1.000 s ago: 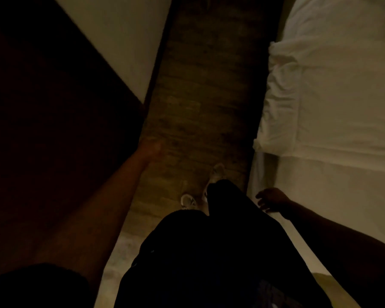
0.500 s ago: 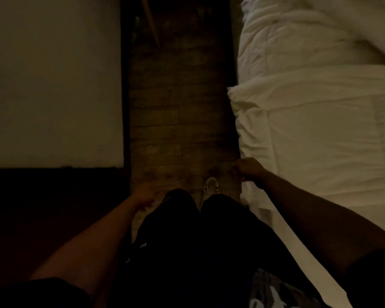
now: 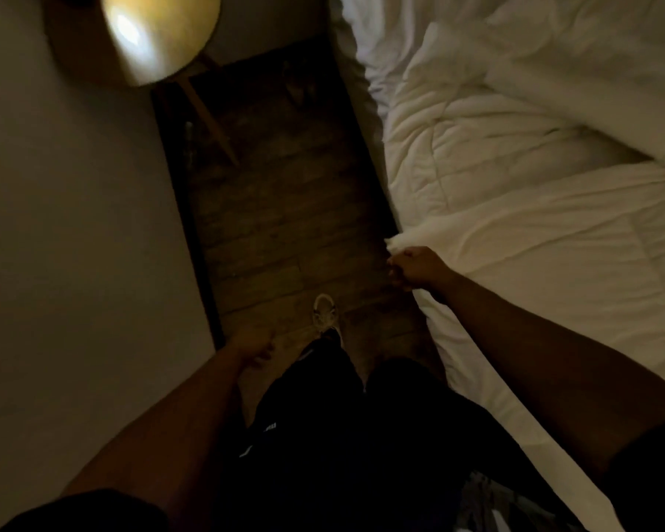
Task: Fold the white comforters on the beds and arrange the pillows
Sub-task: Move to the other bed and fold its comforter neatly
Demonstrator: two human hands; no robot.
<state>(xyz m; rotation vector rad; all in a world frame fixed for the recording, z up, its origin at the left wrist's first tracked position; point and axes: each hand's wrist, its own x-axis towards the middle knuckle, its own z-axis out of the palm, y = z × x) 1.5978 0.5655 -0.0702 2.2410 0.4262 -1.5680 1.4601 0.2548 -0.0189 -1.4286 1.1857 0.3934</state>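
A white quilted comforter (image 3: pixel 534 240) lies rumpled over the bed on the right, and a thick fold of it (image 3: pixel 592 71) is heaped at the upper right. My right hand (image 3: pixel 413 268) is at the comforter's near left corner, at the bed's edge. Its fingers are curled round that corner, and the cloth bunches to a point just above the knuckles. My left hand (image 3: pixel 254 347) hangs beside my left leg with loosely curled fingers and holds nothing. No pillow can be made out in this dim view.
A narrow strip of dark wooden floor (image 3: pixel 285 209) runs ahead between the right bed and a pale flat surface (image 3: pixel 73 243) on the left. A round wooden side table (image 3: pixel 143 36) with slanted legs stands at the far end. My shoe (image 3: pixel 325 312) is on the floor.
The view has moved forward along the aisle, bringing the round table into sight. My right hand has swung from beside my leg to the comforter's corner and closed on it. My left hand stays hanging.
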